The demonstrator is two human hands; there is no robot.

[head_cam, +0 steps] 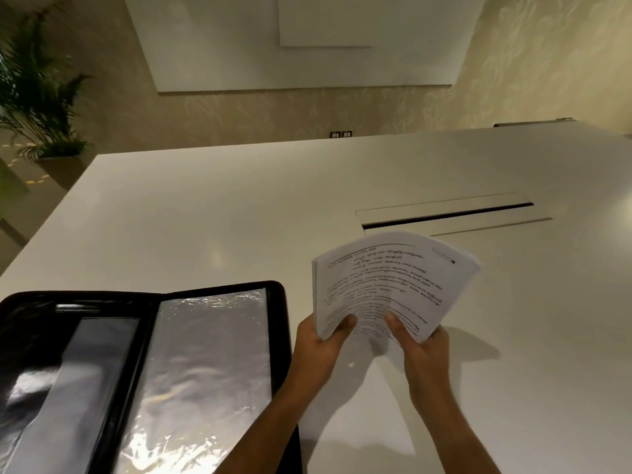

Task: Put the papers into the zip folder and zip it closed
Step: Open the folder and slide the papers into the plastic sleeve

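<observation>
white table [212, 213], open black zip folder [143, 371] flat at near left edge.

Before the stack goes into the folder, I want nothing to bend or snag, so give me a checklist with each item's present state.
1. Zip folder lies open flat on the white table: ok.
2. Papers held in both hands, left hand and right hand at the near edge: ok.
3. Stack squared up: not ok; the sheets fan out and bow at the far edge.
4. Path from papers to folder free: ok; bare table lies between, the folder just left of the hands.
5. Clear plastic sleeve open to take the stack: cannot tell; its opening does not show.
6. Zipper free to run: cannot tell; the pull is not visible.
</observation>
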